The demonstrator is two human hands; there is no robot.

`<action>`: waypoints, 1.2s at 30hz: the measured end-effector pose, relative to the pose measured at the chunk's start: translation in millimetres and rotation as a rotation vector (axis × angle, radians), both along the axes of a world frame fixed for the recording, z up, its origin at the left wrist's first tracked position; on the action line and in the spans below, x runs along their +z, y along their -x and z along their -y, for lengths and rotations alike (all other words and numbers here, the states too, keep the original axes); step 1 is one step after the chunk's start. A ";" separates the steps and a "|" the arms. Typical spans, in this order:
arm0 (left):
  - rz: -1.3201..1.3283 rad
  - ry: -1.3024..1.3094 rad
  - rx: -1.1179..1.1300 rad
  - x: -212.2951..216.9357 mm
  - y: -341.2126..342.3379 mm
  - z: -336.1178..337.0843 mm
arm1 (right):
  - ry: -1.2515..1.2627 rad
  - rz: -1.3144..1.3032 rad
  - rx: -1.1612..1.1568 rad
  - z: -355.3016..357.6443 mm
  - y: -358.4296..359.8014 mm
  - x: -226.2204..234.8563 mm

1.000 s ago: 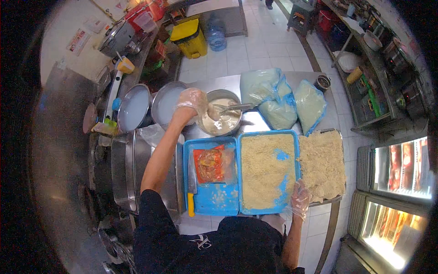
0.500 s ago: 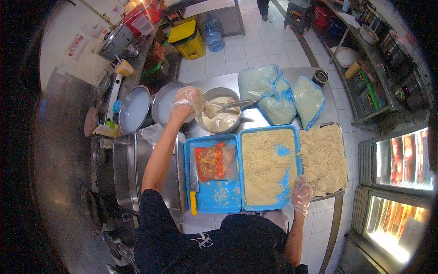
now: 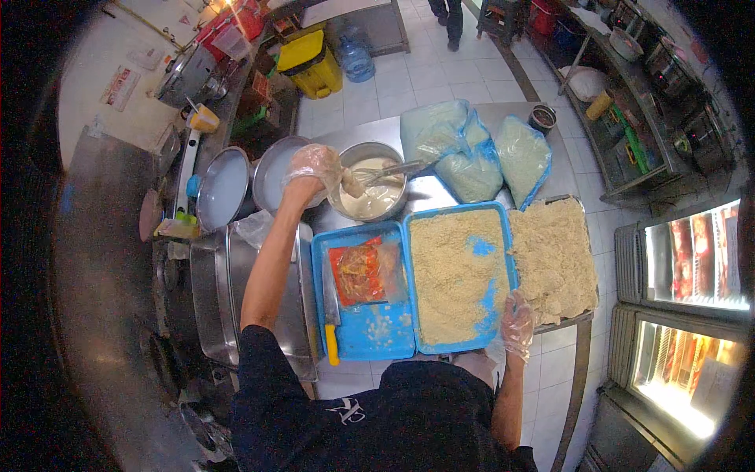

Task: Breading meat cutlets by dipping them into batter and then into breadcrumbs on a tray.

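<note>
My left hand [image 3: 313, 167], in a clear plastic glove, is closed on a batter-coated piece [image 3: 351, 184] at the left rim of a steel pot [image 3: 344, 213]. Batter hides what kind of food it is. Pale liquid batter [image 3: 370, 203] fills the pot, and a whisk [image 3: 393, 169] leans in it with its handle over the right rim. My right hand [image 3: 517, 324], gloved too, rests by the right edge of a blue tray of crumbs [image 3: 452, 271]; its fingers look stretched out, holding nothing. Beyond that edge lies a tray heaped with crumb-coated pieces [image 3: 554, 259].
Another blue tray [image 3: 370, 338] holds a red-and-clear food packet [image 3: 358, 271] and a yellow-handled knife [image 3: 331, 330]. Bowls of whitish liquid [image 3: 222, 189] and steel pans [image 3: 267, 291] stand left. Bags of crumbs [image 3: 448, 141] lie behind. A person's legs [image 3: 451, 23] show far off.
The view has shifted slightly. My left hand still holds the coated piece at the pot, and the whisk has turned a little. At the far end, the person's legs show more.
</note>
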State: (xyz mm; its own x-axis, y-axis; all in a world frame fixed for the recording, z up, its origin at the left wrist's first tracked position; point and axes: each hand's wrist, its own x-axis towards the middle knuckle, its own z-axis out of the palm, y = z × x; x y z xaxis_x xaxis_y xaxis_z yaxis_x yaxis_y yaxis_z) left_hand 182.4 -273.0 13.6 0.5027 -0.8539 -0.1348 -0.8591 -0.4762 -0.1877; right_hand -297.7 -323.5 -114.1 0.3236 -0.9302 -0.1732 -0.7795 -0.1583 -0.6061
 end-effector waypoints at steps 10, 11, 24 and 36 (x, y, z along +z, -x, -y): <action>0.022 -0.018 0.052 -3.3 -1.6 1.9 | 0.050 -0.032 0.027 0.3 2.8 -0.9; 0.008 0.009 0.026 -0.6 1.0 2.1 | 0.051 -0.028 0.025 0.3 3.9 -1.3; 0.000 -0.061 0.110 -31.2 -22.2 35.2 | -0.044 -0.072 -0.012 -0.4 4.2 0.4; 0.077 0.045 0.015 -17.4 -32.5 34.3 | -0.004 -0.009 -0.056 -0.8 20.3 -8.8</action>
